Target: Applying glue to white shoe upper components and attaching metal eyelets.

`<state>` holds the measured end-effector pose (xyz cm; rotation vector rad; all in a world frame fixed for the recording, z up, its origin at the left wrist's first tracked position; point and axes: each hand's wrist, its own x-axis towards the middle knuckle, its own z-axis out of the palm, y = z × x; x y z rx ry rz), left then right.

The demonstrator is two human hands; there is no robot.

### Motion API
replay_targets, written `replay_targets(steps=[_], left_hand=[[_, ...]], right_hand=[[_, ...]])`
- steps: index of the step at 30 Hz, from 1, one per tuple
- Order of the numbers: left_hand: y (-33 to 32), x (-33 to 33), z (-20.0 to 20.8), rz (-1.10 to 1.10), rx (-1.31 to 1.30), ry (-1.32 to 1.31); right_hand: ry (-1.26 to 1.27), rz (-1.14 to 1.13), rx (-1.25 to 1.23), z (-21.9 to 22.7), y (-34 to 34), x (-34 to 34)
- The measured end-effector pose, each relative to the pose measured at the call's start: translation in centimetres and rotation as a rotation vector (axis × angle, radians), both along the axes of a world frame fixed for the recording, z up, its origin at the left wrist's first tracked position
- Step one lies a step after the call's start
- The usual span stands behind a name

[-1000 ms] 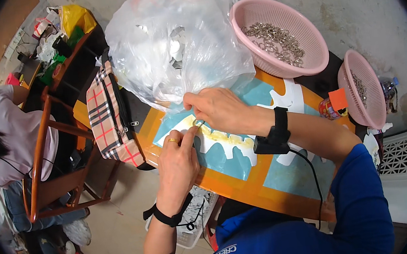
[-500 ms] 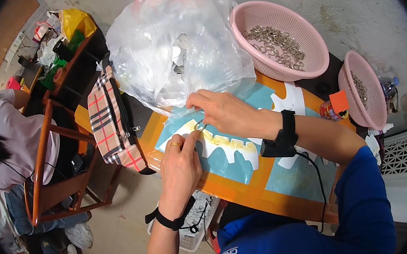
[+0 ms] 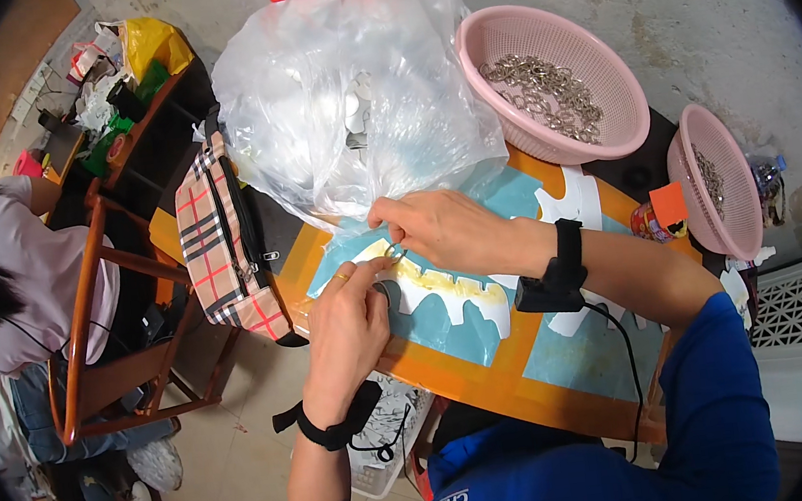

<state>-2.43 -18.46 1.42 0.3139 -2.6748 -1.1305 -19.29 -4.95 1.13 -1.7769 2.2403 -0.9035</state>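
Note:
A white cut-out strip (image 3: 482, 308) with a jagged edge and a yellowish smear along it lies on the blue-green sheet (image 3: 430, 331). At its left end a small metal ring (image 3: 394, 250) sits between the fingertips of both hands. My right hand (image 3: 449, 233) comes from the right with bent fingers, pinching the ring's far side. My left hand (image 3: 347, 316) reaches from below, its fingertips closed at the ring's near side and touching the strip's end. The left fingertips are partly hidden.
A large clear plastic bag (image 3: 304, 93) stands just beyond my hands. Two pink baskets (image 3: 619, 77) of metal pieces are at the right. More white cut-outs (image 3: 582, 205) lie on the table. A plaid bag (image 3: 207, 243) is at the left, near a seated person (image 3: 22, 264).
My left hand has shifted slightly left, and its fingertips have changed position around the ring. The right hand has moved slightly down, still at the ring.

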Motion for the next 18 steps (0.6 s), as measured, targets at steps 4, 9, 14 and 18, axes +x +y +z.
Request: replay_targets(steps=[4,9,14,18], left_hand=[[-0.2,-0.4,0.6,0.001,0.051,-0.059],[-0.6,-0.4,0.5,-0.003,0.065,-0.074],[-0.6,-0.6,0.5,-0.001,0.081,-0.094],[-0.9,-0.6,0.5,0.003,0.141,-0.129]], right_hand=[[0.004,0.01,0.003,0.1,0.0,0.0],[0.012,0.051,-0.019,0.5,-0.1,0.2],[0.033,0.026,-0.008,-0.9,0.0,0.0],[-0.036,0.007,0.004,-0.6,0.0,0.0]])
